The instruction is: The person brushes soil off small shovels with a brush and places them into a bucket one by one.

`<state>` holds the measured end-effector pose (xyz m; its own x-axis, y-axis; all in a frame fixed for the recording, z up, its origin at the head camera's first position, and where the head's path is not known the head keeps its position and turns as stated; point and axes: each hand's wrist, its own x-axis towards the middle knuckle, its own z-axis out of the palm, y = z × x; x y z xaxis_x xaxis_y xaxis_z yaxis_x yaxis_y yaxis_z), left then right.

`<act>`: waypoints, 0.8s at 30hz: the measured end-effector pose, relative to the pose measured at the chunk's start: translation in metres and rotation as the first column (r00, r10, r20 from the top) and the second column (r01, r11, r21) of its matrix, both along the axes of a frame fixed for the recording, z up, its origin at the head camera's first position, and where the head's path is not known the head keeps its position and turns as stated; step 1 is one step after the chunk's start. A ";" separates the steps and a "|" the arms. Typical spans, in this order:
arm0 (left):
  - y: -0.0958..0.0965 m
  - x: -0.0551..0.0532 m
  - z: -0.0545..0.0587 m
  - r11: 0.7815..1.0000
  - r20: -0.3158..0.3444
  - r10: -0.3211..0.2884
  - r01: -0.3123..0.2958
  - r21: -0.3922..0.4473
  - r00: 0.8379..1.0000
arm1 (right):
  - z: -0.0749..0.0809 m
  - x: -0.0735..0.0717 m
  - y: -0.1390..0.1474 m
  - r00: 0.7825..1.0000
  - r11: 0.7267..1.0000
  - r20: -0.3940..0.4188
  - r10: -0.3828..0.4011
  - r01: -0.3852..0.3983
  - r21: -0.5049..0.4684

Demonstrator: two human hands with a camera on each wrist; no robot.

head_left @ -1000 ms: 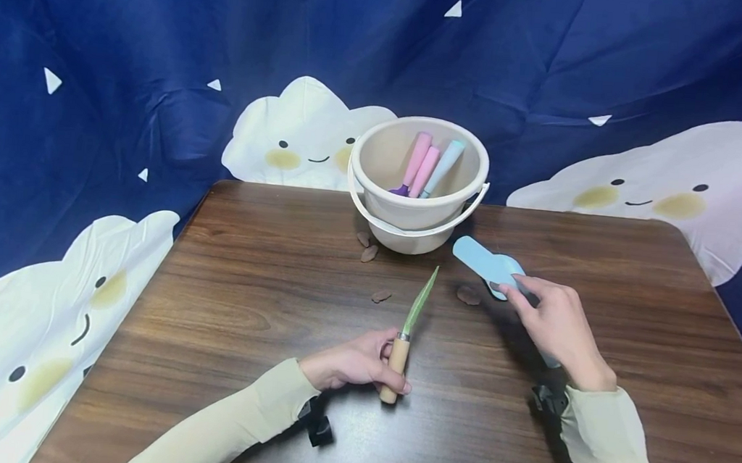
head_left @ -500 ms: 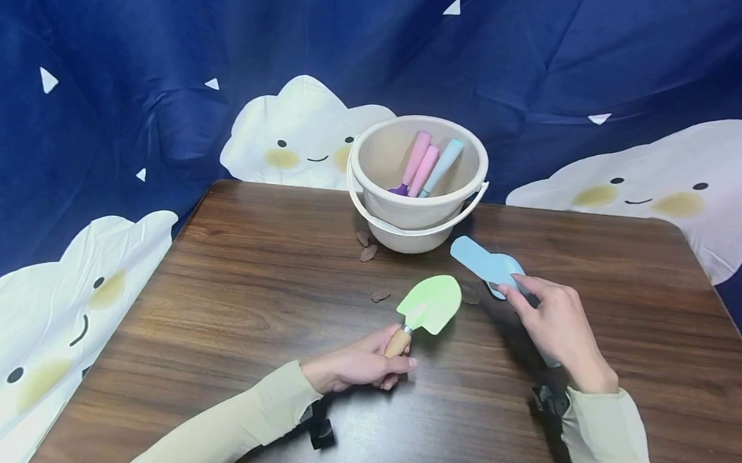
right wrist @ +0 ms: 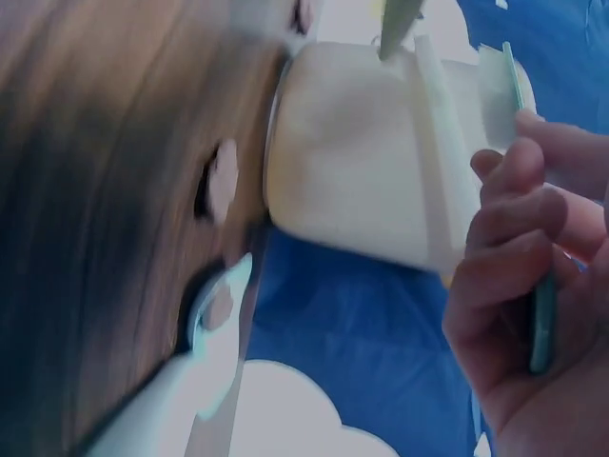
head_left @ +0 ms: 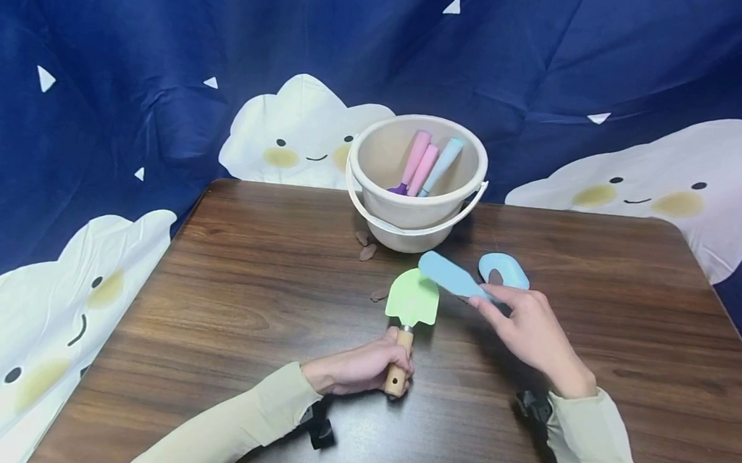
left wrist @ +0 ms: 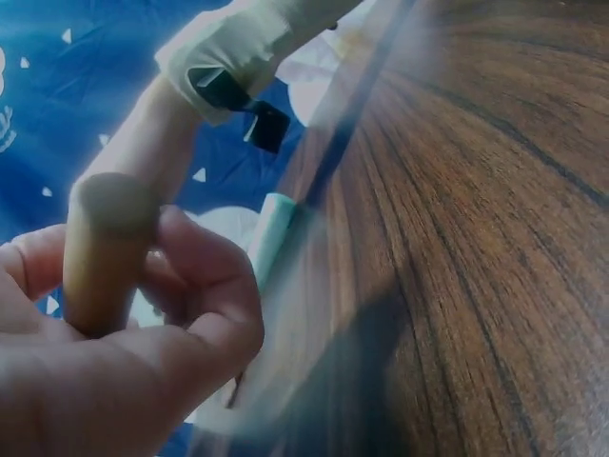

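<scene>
My left hand (head_left: 367,366) curls round the wooden handle (left wrist: 105,262) of a small garden trowel. Its pale green blade (head_left: 409,303) points away towards the bucket, broad face to the head camera. Between thumb and fingers, my right hand (head_left: 529,331) pinches a flat light blue spatula-like tool (head_left: 449,274), whose rounded end overlaps the trowel blade's upper right in the head view. Just beyond that hand a light blue scoop (head_left: 517,272) lies on the table, a brown piece (right wrist: 221,309) in its bowl; the hand hides its handle in the head view.
A beige bucket (head_left: 405,211) stands at the table's back, two pink handles (head_left: 419,155) and a light blue handle (head_left: 443,166) sticking up inside. Flat brown pieces (head_left: 367,251) lie in front of it. Behind hangs a dark blue cloth (head_left: 165,26) with cloud faces.
The trowel has turned from edge-on to face-on in my left hand. My right hand has shifted left, bringing the blue tool off the scoop and over the trowel blade.
</scene>
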<state>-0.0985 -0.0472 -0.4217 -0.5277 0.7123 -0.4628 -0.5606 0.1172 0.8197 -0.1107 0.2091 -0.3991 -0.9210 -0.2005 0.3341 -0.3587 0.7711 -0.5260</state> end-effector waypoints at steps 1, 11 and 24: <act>0.000 0.000 0.000 1.000 -0.012 -0.003 0.003 0.000 1.000 | 0.000 0.001 -0.003 0.999 1.000 0.026 0.020 -0.021 0.006; -0.005 -0.001 -0.005 0.997 -0.217 -0.078 0.071 -0.039 0.973 | 0.008 0.010 -0.032 0.972 0.975 0.101 0.214 -0.219 0.040; -0.009 -0.001 -0.007 0.990 -0.324 -0.139 0.128 -0.055 0.936 | 0.013 0.012 -0.034 0.979 0.965 0.080 0.187 -0.198 0.170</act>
<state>-0.0999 -0.0558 -0.4286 -0.5550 0.7739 -0.3050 -0.2400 0.2022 0.9495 -0.0988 0.1750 -0.3857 -0.8773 -0.4267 0.2199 -0.4800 0.7734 -0.4141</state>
